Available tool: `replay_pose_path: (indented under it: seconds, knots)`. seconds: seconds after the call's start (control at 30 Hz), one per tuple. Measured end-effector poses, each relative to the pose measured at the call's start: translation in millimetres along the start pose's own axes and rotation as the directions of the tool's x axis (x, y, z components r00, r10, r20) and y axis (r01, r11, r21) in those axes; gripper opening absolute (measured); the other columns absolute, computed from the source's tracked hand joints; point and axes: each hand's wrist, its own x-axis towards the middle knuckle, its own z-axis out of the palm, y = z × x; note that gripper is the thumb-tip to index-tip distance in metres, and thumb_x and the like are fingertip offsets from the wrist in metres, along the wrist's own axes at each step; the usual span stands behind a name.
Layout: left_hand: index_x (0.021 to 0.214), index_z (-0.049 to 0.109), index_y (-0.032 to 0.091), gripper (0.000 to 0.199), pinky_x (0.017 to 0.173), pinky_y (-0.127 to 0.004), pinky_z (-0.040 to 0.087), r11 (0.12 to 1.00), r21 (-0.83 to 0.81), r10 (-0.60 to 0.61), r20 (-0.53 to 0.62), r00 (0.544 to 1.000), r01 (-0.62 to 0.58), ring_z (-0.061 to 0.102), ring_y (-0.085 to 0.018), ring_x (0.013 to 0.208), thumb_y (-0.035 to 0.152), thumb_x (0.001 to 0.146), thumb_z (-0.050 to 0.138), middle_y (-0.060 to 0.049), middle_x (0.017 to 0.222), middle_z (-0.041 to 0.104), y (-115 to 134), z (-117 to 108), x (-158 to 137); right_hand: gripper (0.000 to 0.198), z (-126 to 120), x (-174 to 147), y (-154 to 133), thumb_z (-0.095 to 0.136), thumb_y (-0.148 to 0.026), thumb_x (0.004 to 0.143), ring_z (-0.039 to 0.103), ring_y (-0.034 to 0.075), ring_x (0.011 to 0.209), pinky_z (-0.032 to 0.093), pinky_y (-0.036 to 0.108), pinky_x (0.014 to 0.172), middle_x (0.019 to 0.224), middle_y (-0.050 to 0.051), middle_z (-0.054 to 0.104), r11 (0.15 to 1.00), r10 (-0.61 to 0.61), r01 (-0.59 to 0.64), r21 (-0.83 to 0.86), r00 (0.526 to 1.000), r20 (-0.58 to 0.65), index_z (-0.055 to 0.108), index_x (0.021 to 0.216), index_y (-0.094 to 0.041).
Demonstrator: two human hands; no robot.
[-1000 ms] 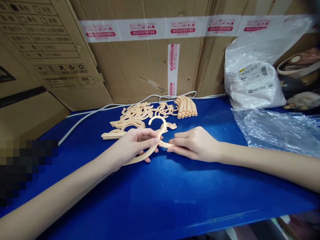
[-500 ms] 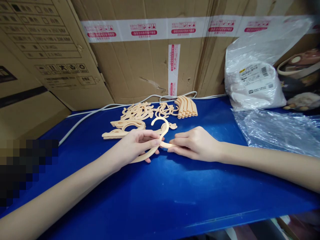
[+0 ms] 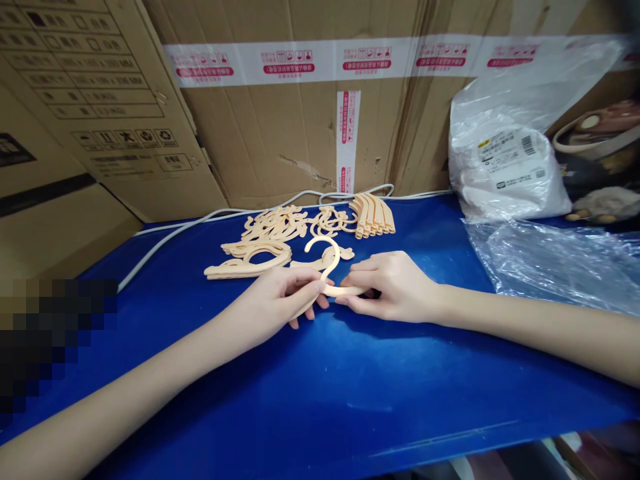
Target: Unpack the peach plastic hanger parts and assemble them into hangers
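Between my hands is a cream plastic clothes hanger [image 3: 332, 265], its hook curving up and to the left. My left hand [image 3: 285, 293] pinches it just below the hook, the thumb lying on top. My right hand [image 3: 393, 287] is closed around its right arm; the end of that arm is hidden in the fingers. Part of the left arm shows beneath my left hand. Behind my left hand lie stacked cream hanger pieces [image 3: 245, 268], and a small cream piece with a shaped end [image 3: 346, 253] rests behind the hook.
Farther back are a heap of small cream parts [image 3: 277, 223], loose hooks [image 3: 327, 219] and a row of curved hanger arms [image 3: 374, 215]. A white cable [image 3: 170, 235] runs along cardboard boxes [image 3: 280, 140]. At right are a white plastic parcel [image 3: 505, 167] and clear plastic wrap [image 3: 555, 263] on the blue table [image 3: 330, 400].
The hanger has shifted slightly right and turned in my hands. My right fingers have curled more around its right arm, and less of the left arm shows.
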Motion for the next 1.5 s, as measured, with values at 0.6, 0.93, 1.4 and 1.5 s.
replay_pose_path:
  seconds: [0.6,0.93,1.4,1.5]
  knots:
    - [0.118,0.056,0.017,0.044,0.080,-0.037,0.048,0.640,0.767,0.117,-0.041,0.992,-0.044,0.066,-0.028,0.095,0.043,0.101,0.026,-0.012,0.100,0.070,-1.1,3.8,-8.6,0.055,3.0,7.6,-0.6,0.059,-0.064,0.080,0.053,0.027,0.099,0.035,0.043,0.096,0.103,0.011,0.064,0.977,0.164,-0.191,-0.090,0.955,-0.246,0.054,0.105,-0.016]
    - [0.130,0.052,0.018,0.042,0.082,-0.037,0.050,0.665,0.742,0.165,-0.036,0.986,-0.084,0.067,-0.028,0.097,0.040,0.100,0.031,-0.012,0.108,0.071,-1.0,3.3,-7.2,0.017,-4.6,3.8,-4.8,0.053,-0.036,0.092,0.055,0.022,0.096,0.040,0.037,0.084,0.102,0.009,0.064,0.990,-0.046,0.013,-0.137,0.968,-0.247,0.057,0.096,-0.019]
    - [0.118,0.057,0.018,0.040,0.082,-0.039,0.049,0.664,0.744,0.134,-0.020,0.991,-0.075,0.067,-0.029,0.096,0.041,0.100,0.030,-0.011,0.106,0.071,-2.3,2.9,-7.4,0.029,0.3,4.2,-3.3,0.045,-0.033,0.097,0.058,0.016,0.070,0.039,0.029,0.071,0.077,0.003,0.067,0.989,0.135,-0.143,-0.047,0.981,-0.141,0.059,0.115,-0.015]
    - [0.116,0.057,0.019,0.038,0.087,-0.040,0.048,0.664,0.742,0.152,-0.010,0.988,-0.095,0.065,-0.029,0.102,0.040,0.100,0.030,-0.011,0.110,0.070,-3.0,3.0,-7.5,0.034,0.3,5.5,-2.8,0.045,-0.037,0.097,0.060,0.018,0.080,0.041,0.030,0.075,0.090,0.006,0.069,0.983,0.173,-0.178,-0.035,0.978,-0.120,0.059,0.118,-0.014]
